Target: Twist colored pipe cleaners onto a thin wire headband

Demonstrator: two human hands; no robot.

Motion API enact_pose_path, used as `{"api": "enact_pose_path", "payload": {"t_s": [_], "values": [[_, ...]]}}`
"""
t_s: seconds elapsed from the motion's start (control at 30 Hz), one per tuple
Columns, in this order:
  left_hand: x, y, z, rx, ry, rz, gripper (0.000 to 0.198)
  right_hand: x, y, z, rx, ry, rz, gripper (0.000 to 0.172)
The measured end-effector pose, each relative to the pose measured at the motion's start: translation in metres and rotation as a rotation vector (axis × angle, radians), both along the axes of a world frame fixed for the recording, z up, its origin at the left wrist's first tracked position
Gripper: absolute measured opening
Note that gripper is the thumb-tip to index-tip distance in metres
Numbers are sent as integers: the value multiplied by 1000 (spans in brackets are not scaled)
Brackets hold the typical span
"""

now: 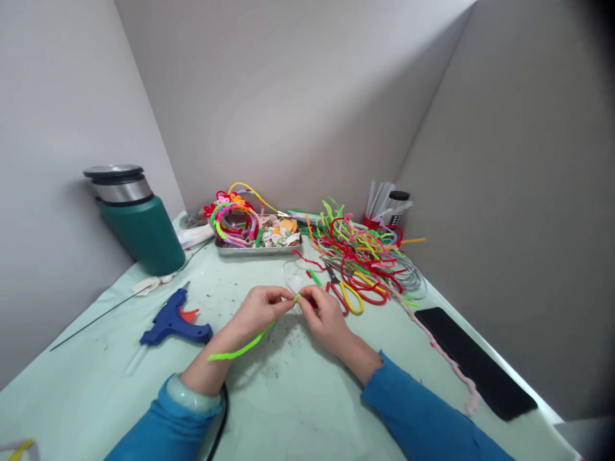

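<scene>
Over the middle of the table, my left hand [263, 310] and my right hand [325, 315] meet fingertip to fingertip. Both pinch a bright green pipe cleaner [240, 349], whose loose end trails back under my left hand toward the wrist. A thin pale wire loop [285, 272] rises just beyond the fingertips; whether it joins the pipe cleaner I cannot tell. Scissors with yellow handles [354, 298] and scissors with red handles [337, 299] lie just past my right hand. Left of my left hand rests a blue glue gun [173, 322] with an orange trigger.
A green bottle [144, 224] stands at the left. At the back sit a metal tray [259, 251] of craft pieces and a tangled heap of pipe cleaners [350, 240]. Glue sticks [379, 200] stand behind the heap. A black phone-like slab [475, 362] lies along the right edge.
</scene>
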State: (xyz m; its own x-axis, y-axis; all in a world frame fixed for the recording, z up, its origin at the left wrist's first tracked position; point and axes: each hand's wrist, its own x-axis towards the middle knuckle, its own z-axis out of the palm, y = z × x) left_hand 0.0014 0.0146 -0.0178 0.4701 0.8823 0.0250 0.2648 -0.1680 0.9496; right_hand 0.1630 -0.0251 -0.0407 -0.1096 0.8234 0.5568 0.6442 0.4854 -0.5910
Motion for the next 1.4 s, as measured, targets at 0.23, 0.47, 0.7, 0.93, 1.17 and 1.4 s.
{"api": "enact_pose_path", "payload": {"t_s": [0.23, 0.47, 0.7, 0.93, 1.17, 1.4], "values": [[1, -2, -1, 16, 16, 31, 21, 1, 1, -2, 32, -9, -13, 7], [4, 1, 4, -172, -214, 46, 22, 1, 0, -1, 60, -35, 18, 8], [7, -2, 9, -251, -328, 115, 22, -1, -1, 1, 116, -141, 103, 11], [4, 0, 4, -294, -347, 101, 20, -4, -2, -2, 70, -171, 104, 9], [0, 3, 3, -253, -296, 83, 23, -5, -2, -3, 49, -192, 75, 7], [2, 2, 3, -288, -427, 42, 34, -6, -3, -1, 38, -160, 91, 9]]}}
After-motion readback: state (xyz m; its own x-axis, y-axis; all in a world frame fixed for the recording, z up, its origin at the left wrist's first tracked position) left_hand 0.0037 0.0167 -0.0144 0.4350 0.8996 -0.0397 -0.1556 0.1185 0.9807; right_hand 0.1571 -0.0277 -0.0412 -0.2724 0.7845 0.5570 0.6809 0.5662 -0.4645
